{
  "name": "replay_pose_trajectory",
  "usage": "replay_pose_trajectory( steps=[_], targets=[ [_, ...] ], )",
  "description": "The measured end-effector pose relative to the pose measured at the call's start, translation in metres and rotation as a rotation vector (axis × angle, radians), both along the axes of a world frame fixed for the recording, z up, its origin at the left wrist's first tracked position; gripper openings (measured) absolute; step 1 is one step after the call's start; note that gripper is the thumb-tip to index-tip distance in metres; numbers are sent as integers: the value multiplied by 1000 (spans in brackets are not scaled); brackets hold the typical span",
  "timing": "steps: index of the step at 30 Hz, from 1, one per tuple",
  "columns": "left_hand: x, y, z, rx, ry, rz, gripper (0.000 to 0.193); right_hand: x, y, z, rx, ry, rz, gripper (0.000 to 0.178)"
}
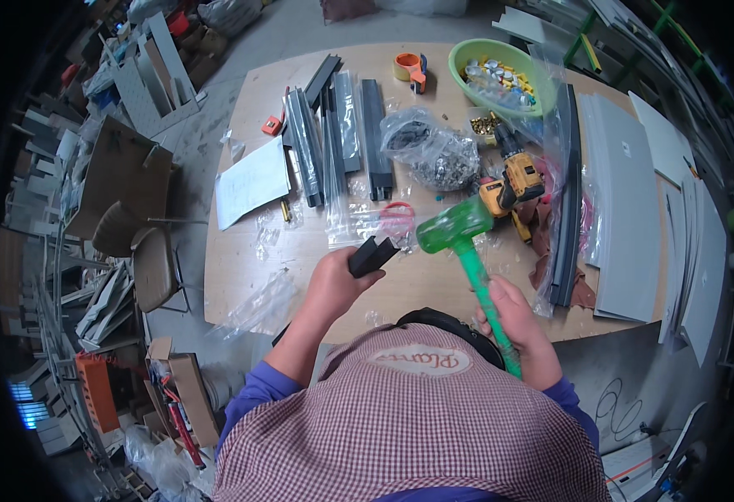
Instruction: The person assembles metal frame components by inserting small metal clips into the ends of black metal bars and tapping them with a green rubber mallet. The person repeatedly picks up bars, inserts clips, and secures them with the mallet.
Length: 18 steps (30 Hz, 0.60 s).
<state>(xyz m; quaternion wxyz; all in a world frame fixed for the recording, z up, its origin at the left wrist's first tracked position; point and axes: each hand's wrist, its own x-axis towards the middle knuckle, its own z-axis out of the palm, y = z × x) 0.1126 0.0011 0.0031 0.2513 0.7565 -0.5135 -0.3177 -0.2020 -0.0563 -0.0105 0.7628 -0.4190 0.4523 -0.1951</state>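
Note:
My left hand (pixel 333 283) is closed around a dark U-shaped channel profile (pixel 373 256), its end pointing up over the near part of the table. In my right hand (pixel 516 314) is the handle of a green mallet (pixel 459 224). The mallet's head is raised to the right of the profile, apart from it. Beyond my hands lie several dark profiles (pixel 375 138), some in clear plastic. A pair of scissors with red handles (pixel 397 219) rests among plastic bags. Behind the mallet lies a yellow and black cordless drill (pixel 518 176).
On the wooden table (pixel 300 234) are a paper sheet (pixel 252 182), an orange tape measure (pixel 272 125), a tape dispenser (pixel 413 72), bagged metal parts (pixel 444 159) and a green basin (pixel 472 58) of fittings. Grey panels (pixel 622 209) cover the right side. A chair (pixel 156 268) stands left.

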Motion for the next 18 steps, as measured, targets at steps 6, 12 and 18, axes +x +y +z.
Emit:
replay_pose_trajectory(
  steps=[6,12,18],
  targets=[
    [-4,9,-9,-197,-171,-1,33,20,9,36,-185,60,242,39],
    [8,11,-7,-104,-269,54,33,23,5,44,-27,-70,-97,41],
    [-1,6,-12,-212,-274,-104,35,28,9,43,-117,28,195,41]
  ],
)
